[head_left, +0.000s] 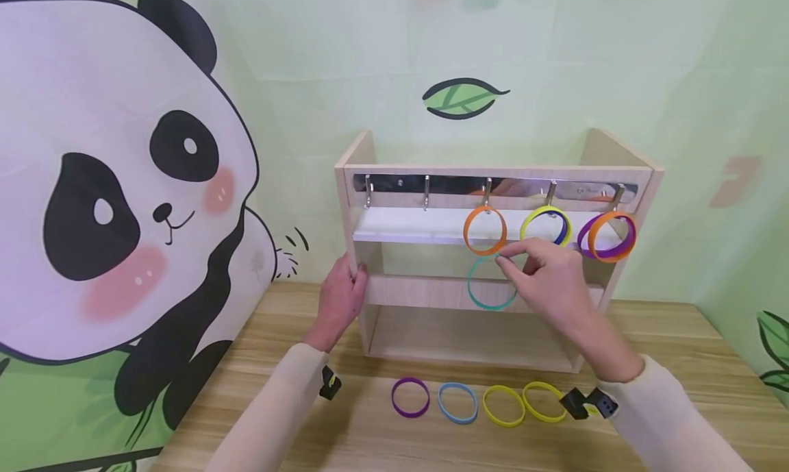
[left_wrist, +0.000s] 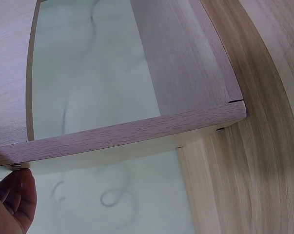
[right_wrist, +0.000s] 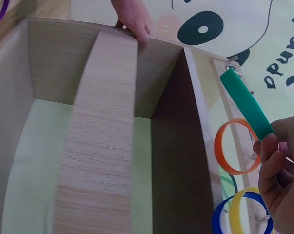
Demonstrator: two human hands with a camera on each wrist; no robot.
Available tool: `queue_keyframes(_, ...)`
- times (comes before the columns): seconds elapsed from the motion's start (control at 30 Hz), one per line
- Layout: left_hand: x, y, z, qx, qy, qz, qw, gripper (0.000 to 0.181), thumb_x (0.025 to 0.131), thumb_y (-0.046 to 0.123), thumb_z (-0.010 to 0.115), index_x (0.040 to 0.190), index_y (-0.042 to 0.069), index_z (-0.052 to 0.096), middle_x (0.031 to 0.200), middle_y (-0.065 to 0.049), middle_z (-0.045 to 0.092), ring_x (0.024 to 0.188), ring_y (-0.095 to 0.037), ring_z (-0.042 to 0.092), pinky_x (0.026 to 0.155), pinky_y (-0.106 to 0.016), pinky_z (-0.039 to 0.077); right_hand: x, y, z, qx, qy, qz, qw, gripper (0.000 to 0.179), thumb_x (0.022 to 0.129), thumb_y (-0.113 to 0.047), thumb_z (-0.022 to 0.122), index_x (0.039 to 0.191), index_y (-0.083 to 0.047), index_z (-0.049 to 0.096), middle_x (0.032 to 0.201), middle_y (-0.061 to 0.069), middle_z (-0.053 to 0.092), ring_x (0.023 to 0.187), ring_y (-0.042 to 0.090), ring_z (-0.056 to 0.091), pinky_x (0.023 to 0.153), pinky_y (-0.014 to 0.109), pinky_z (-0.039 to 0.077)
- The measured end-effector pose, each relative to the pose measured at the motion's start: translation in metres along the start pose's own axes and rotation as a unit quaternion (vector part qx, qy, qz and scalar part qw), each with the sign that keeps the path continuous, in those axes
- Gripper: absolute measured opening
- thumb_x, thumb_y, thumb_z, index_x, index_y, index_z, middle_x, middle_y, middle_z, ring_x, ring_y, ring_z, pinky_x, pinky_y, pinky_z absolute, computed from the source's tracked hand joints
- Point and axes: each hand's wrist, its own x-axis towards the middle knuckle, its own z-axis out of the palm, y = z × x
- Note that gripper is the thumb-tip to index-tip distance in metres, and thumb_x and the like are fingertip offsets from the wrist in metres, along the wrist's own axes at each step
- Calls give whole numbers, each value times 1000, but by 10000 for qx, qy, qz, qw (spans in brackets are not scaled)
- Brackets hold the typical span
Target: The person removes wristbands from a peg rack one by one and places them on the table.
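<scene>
In the head view my right hand [head_left: 551, 280] pinches a teal silicone wristband [head_left: 491, 308] at its top between thumb and fingers. The band hangs just below an orange wristband [head_left: 466, 233] on the middle hook of a wooden shelf [head_left: 431, 290]. In the right wrist view the teal wristband [right_wrist: 246, 105] slants up from my fingertips, near the hook rail. My left hand [head_left: 342, 294] grips the left side panel of the shelf, its thumb at the front edge. Only part of that hand [left_wrist: 15, 204] shows in the left wrist view, against the panel.
A yellow wristband [head_left: 525, 224] and a dark blue one share the fourth hook; a purple and an orange wristband [head_left: 629, 253] hang on the rightmost. On the table before the shelf lie a purple band [head_left: 393, 398], a light blue band [head_left: 440, 403] and two yellow ones.
</scene>
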Motion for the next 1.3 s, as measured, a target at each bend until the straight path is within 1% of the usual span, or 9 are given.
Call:
queue_keyframes(0.07,0,0,0,-10,-6,4,10000,39,107,24,46,129,-5,60,118,-26,66,105,-42,68,89,-58,60,-7,2,2,66,-58,-19,10000,15,79,8,87,90,1,80,57,-2,56,51,7,45,49,16,33)
queue_keyframes(0.23,-1,1,-1,-40,-7,3,10000,38,107,24,46,128,-5,60,118,-27,66,105,-42,68,89,-59,60,-23,4,8,274,-325,-15,9991,17,78,9,87,88,-2,80,61,-5,59,53,4,44,49,16,34)
queue_keyframes(0.4,-1,1,-1,-54,-38,-3,10000,36,107,23,46,125,-4,60,119,-27,67,105,-42,67,88,-59,60,-39,8,15,478,-599,-64,9970,20,77,10,87,87,-5,79,62,-9,57,54,-1,42,48,16,36)
queue_keyframes(0.53,0,1,-2,-70,-39,6,10000,33,107,23,46,121,-4,60,118,-26,67,103,-41,67,87,-59,60,-52,11,22,605,-838,-175,9945,22,75,11,87,87,-5,78,67,-7,64,55,-3,44,48,16,38)
queue_keyframes(0.67,0,0,-1,-49,-44,-9,10000,35,107,23,46,123,-4,61,117,-26,67,101,-41,67,86,-58,60,-66,13,29,764,-1048,-112,9915,22,76,11,87,88,-5,77,72,-4,67,56,-4,45,47,15,39)
queue_keyframes(0.9,0,-1,0,-54,-41,-48,10000,37,106,24,46,124,-4,60,118,-26,67,101,-40,67,85,-58,60,-86,12,43,889,-1134,-91,9895,23,77,12,85,85,-7,75,75,-4,66,56,-6,44,47,17,40)
queue_keyframes(1.07,1,-1,0,-35,-45,-16,10000,33,106,25,45,118,-3,60,116,-25,67,100,-40,66,84,-57,60,-99,11,53,1110,-1493,174,9824,22,79,12,84,84,-7,74,79,-2,68,58,-6,45,47,20,43)
queue_keyframes(1.17,1,-1,0,-10,-33,3,10000,31,107,24,45,114,-1,60,115,-25,67,100,-41,66,84,-57,59,-106,10,58,1247,-1745,339,9761,21,80,12,83,84,-7,74,82,0,69,59,-6,46,47,20,43)
queue_keyframes(1.3,0,0,0,-8,-26,-19,10000,30,107,24,45,113,-1,60,116,-25,67,100,-41,67,85,-58,59,-114,10,66,1411,-2083,489,9666,19,81,10,83,83,-6,73,84,2,70,61,-5,48,49,19,45)
